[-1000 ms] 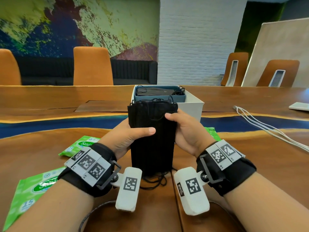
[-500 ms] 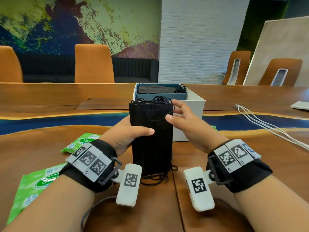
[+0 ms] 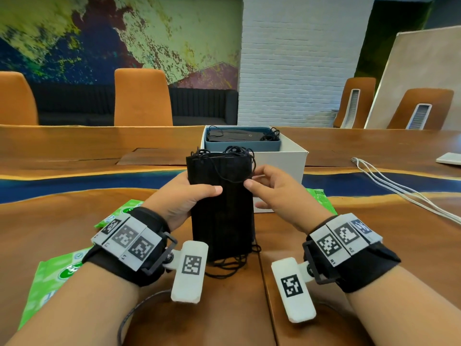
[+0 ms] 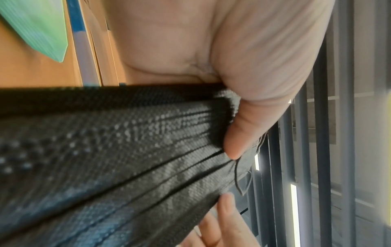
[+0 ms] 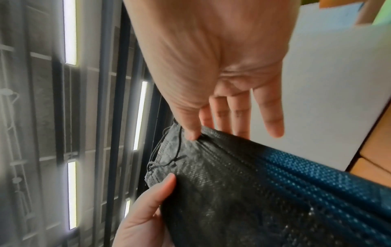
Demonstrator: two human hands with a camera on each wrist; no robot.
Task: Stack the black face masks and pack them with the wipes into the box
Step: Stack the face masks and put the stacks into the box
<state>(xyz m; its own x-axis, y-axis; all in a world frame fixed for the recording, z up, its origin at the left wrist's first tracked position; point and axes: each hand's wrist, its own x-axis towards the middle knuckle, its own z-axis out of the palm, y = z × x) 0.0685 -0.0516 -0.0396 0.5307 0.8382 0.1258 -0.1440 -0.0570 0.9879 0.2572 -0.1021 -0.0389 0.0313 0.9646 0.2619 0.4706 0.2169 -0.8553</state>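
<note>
While the left hand (image 3: pixel 184 196) clamped the upright stack of pleated black woven-textured face masks (image 3: pixel 222 206), the right hand (image 3: pixel 274 193), fingers spread, touched its edge before the white cardboard box (image 3: pixel 282 163).

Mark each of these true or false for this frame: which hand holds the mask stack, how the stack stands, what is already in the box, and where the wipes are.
1. The left hand grips the stack of black masks. True.
2. The stack lies flat on the table. False: it stands on end, ear loops trailing at its foot.
3. The right hand is clamped around the stack. False: its fingers are spread, only the thumb tip touching the mask edge.
4. The white box already holds a blue tray with black masks in it. True.
5. The green wipe packs are inside the box. False: they lie on the table.
</note>
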